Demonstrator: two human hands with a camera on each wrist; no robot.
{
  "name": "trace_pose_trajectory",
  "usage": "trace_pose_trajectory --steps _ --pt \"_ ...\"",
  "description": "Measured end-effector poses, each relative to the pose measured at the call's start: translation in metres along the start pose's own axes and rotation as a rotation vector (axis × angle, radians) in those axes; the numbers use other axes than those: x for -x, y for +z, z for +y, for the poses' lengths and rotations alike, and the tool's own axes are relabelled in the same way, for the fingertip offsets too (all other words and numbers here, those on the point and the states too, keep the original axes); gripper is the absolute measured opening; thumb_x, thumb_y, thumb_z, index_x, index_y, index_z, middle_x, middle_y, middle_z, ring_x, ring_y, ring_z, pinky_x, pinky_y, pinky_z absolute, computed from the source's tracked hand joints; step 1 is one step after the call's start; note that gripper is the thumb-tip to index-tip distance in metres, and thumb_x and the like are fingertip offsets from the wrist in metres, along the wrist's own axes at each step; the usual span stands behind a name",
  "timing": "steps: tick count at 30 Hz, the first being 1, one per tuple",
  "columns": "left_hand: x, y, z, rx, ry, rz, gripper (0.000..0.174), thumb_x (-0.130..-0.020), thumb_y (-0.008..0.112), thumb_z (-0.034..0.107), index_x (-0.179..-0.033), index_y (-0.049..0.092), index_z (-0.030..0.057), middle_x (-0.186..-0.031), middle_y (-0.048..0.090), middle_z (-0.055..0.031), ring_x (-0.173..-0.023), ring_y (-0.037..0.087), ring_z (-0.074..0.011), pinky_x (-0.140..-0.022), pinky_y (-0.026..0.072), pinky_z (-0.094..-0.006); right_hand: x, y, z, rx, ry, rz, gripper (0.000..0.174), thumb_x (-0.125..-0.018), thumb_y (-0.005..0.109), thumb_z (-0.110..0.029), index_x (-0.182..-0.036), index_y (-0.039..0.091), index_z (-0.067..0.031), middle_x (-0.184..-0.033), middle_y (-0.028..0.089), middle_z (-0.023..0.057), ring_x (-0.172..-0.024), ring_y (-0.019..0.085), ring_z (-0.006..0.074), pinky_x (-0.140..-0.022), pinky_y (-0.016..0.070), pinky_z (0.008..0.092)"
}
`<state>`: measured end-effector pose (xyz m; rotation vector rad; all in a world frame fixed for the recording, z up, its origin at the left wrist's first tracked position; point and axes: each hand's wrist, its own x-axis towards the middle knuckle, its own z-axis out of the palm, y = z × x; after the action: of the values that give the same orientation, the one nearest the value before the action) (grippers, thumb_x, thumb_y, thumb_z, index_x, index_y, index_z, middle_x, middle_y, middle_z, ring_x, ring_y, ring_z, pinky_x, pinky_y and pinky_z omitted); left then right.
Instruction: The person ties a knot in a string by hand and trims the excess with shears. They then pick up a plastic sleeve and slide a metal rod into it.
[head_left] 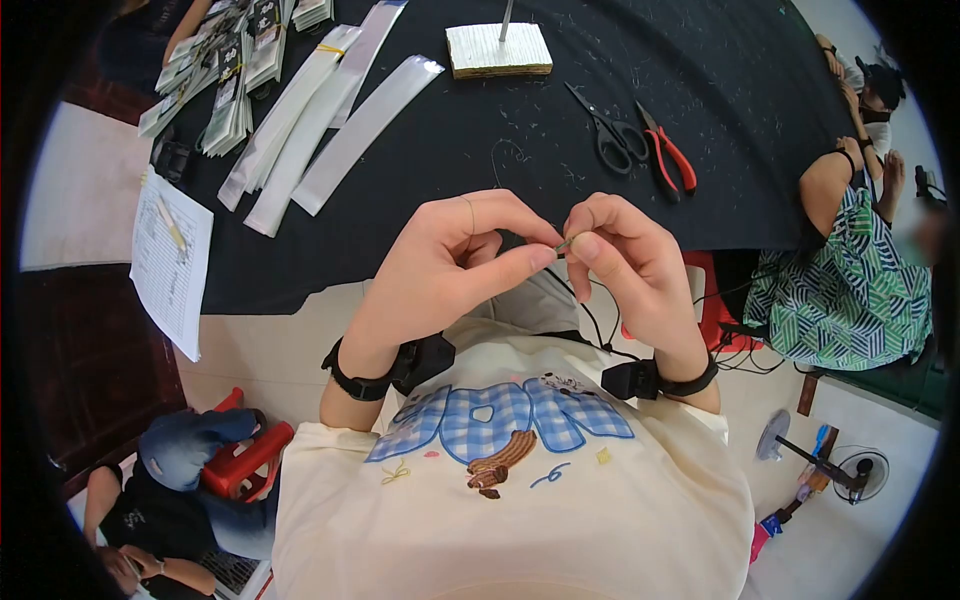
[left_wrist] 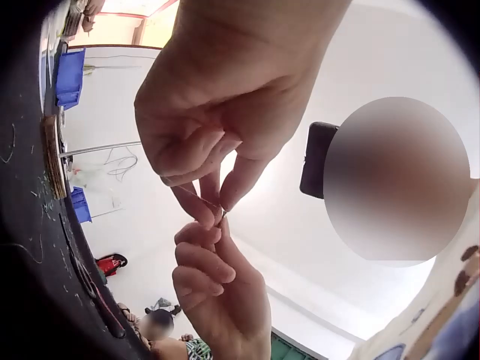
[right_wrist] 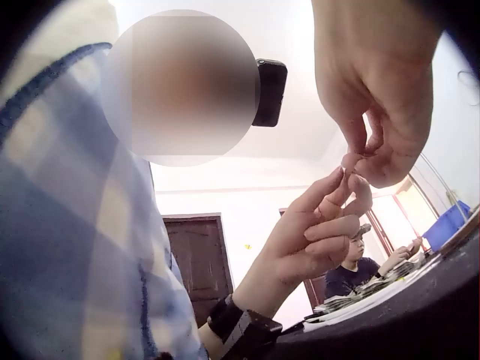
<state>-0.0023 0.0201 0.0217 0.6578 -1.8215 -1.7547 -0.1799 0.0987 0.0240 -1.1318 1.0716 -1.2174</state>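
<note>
Both hands meet in front of the chest, between the shirt and the table's near edge. My left hand [head_left: 440, 255] pinches a small, thin greenish piece [head_left: 563, 246] between thumb and forefinger. From the other side my right hand [head_left: 640, 255] grips the same piece with its thumb and fingertips. A fine thread [left_wrist: 196, 193] runs by the fingertips in the left wrist view. Most of the piece is hidden by the fingers, and I cannot tell its exact kind.
On the black-covered table [head_left: 400, 200] lie black scissors [head_left: 612, 140], red-handled pliers [head_left: 668, 155], long clear plastic sleeves [head_left: 365, 130] and bundled cards [head_left: 230, 100]. A white block [head_left: 500, 50] holds an upright rod. A printed sheet [head_left: 172, 260] hangs over the left edge. Other people sit around.
</note>
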Motion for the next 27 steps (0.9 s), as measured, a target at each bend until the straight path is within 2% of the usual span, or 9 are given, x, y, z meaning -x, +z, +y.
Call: trace_pose_trajectory --steps 17,21,27 --pt "0.009 0.004 0.0 -0.004 0.083 0.085 0.008 -0.075 0.062 -0.002 -0.083 0.063 -0.0022 -0.079 0.057 -0.0051 -0.057 0.044 -0.0021 -0.048 0.0296 -0.0155 0.0 0.01 0.0 0.003 -0.119 0.043 0.009 -0.088 0.051 -0.006 -0.093 0.053 0.0009 -0.079 0.053 0.0026 -0.059 0.048 0.0042 -0.052 0.0389 0.0174" --pt "0.01 0.006 0.0 -0.015 0.08 0.107 0.008 -0.074 0.063 -0.002 -0.082 0.064 -0.0024 -0.079 0.058 -0.0057 -0.058 0.046 -0.0029 -0.048 0.0317 -0.0156 0.001 0.01 0.002 -0.006 -0.128 0.032 0.009 -0.087 0.052 -0.006 -0.094 0.053 0.0012 -0.081 0.054 0.0035 -0.06 0.049 0.0044 -0.052 0.0399 0.0174" --pt "0.012 0.008 0.003 -0.03 0.064 0.13 0.009 -0.073 0.062 -0.002 -0.082 0.066 -0.0031 -0.08 0.059 -0.0074 -0.063 0.052 -0.0056 -0.052 0.037 -0.0156 0.002 0.014 0.003 -0.009 -0.142 0.081 0.01 -0.087 0.052 -0.005 -0.094 0.053 0.0018 -0.086 0.054 0.0047 -0.07 0.053 0.0057 -0.054 0.0427 0.018"
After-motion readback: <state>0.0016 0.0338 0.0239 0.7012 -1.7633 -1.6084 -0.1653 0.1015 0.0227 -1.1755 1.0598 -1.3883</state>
